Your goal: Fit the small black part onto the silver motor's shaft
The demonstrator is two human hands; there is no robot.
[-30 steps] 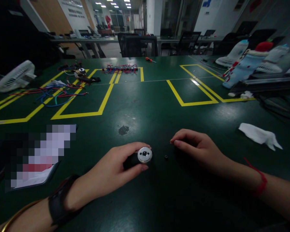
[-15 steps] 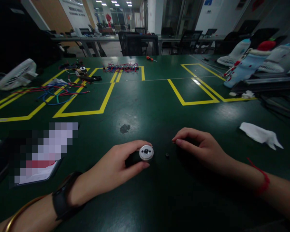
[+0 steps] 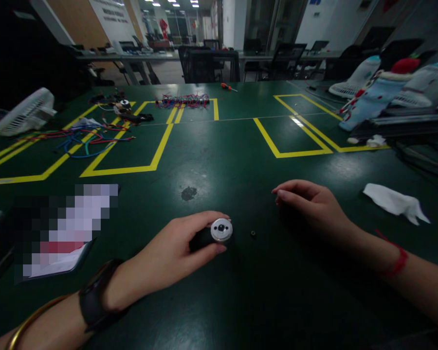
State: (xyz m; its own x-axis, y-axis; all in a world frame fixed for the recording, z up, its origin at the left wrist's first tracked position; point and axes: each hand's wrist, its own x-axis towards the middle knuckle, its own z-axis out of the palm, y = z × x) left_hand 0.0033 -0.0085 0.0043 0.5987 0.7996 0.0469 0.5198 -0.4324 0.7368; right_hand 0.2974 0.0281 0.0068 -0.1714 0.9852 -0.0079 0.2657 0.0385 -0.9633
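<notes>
My left hand (image 3: 184,243) rests on the green table, thumb and fingers wrapped round a round silver metal cylinder (image 3: 221,230). Its flat end faces up and has a dark centre hole between two smaller holes. Just right of it a tiny dark ring-shaped part (image 3: 253,234) lies on the table, touched by neither hand. My right hand (image 3: 308,204) is up and to the right of that part, thumb and forefinger drawn together. Whether something tiny sits between those fingertips, I cannot make out.
A phone-like flat object (image 3: 67,233), blurred out, lies at left. White tissue (image 3: 396,201) is at right. Farther back are tangled wires (image 3: 91,138), a white fan (image 3: 27,112), an orange screwdriver (image 3: 226,87), a blue snowman-like figure (image 3: 365,102) and yellow tape (image 3: 302,155).
My right hand has moved up and slightly right, away from the tiny ring-shaped part. The left hand and the metal cylinder have stayed in place.
</notes>
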